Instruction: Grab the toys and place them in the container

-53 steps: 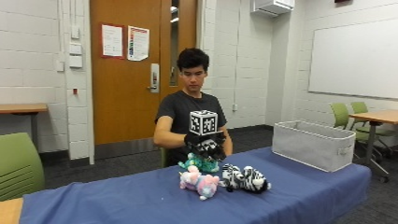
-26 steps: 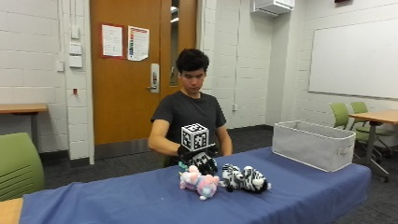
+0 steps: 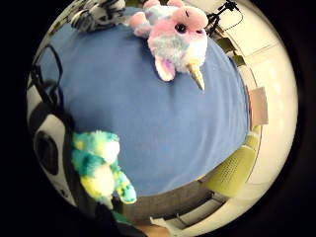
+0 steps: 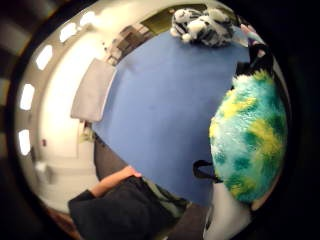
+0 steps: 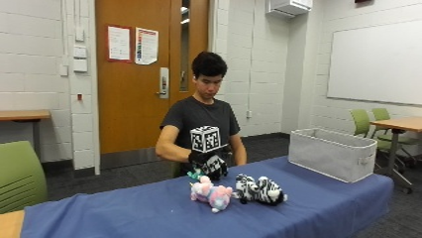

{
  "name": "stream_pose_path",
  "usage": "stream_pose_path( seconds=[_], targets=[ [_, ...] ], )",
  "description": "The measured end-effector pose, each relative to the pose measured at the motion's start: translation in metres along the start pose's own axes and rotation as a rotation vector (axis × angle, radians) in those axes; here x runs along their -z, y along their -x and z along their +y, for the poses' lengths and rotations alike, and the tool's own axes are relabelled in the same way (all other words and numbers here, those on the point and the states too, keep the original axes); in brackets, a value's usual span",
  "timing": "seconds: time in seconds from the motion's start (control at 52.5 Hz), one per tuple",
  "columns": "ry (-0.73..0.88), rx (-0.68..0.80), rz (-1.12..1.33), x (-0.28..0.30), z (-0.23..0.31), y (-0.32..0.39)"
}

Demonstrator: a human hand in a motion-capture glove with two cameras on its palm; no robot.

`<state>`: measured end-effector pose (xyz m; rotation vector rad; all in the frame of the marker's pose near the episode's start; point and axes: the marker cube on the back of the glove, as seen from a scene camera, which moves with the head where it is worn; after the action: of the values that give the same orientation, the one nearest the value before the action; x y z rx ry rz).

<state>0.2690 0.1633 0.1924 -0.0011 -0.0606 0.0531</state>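
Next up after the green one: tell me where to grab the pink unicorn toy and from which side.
Take the pink unicorn toy around its round body, coming down from above. It lies on the blue tablecloth with its horn pointing toward the table's near edge, and the zebra toy sits close on the container's side, so a top approach likely avoids bumping it. The right hand now holds the green toy.

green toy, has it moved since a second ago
Yes. The gloved right hand has lifted the green toy off the blue table, above the pink unicorn, which lies where it was.
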Motion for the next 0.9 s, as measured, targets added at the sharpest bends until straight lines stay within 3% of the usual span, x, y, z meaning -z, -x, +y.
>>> stream_pose_path(
  seconds=[0.248,0.533,0.895],
  targets=[
    [0.047,-0.008,0.026,0.022,-0.030,0.002],
    [-0.035,-0.001,0.020,0.127,-0.097,0.043],
    [-0.142,0.159,0.027,0.240,-0.180,0.193]
  ],
)
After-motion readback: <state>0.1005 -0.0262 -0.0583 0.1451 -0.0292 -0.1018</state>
